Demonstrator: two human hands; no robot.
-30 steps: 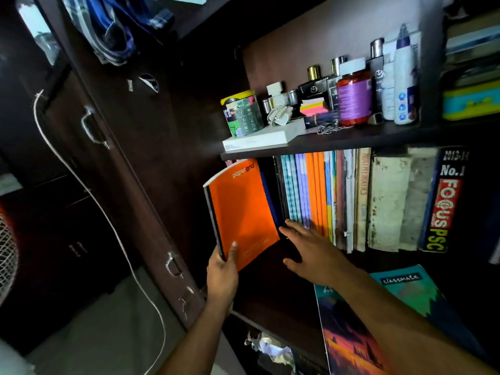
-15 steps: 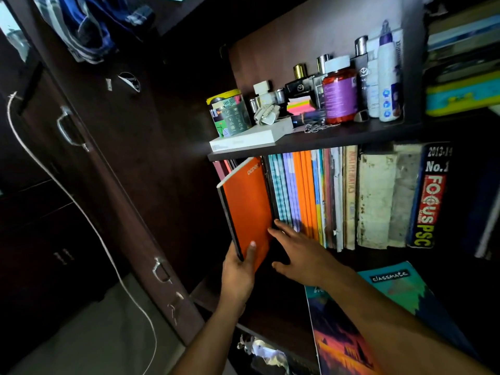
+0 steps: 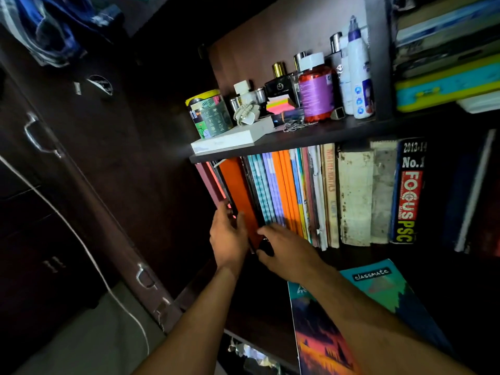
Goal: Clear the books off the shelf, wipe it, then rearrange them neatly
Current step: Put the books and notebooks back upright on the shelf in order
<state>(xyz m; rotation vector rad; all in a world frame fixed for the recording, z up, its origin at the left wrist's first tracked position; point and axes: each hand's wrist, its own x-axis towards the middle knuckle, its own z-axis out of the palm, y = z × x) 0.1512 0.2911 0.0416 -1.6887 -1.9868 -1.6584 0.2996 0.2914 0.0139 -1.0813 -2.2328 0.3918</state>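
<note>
Orange notebook (image 3: 238, 196) is seen upright in the book row (image 3: 311, 196) on the lower shelf (image 3: 243, 288), slotted between a maroon book (image 3: 208, 180) on its left and teal-checked notebooks (image 3: 258, 190) on its right. Left hand (image 3: 227, 239) is placed at the orange notebook's bottom edge, fingers curled round that edge and the dark cover beside it: grip grasping the notebook. Right hand (image 3: 286, 250) is laid just right of the orange notebook, fingers fairly straight against the lower spines of the neighbouring notebooks, grip released. A "classmate" notebook (image 3: 384, 288) lies flat on the same shelf, right of and nearer than the orange notebook, partly under the right forearm. Upper shelf (image 3: 311, 136), directly above the orange notebook, carries a white box (image 3: 230, 139), a tin (image 3: 208, 115) and bottles (image 3: 316, 93).
</note>
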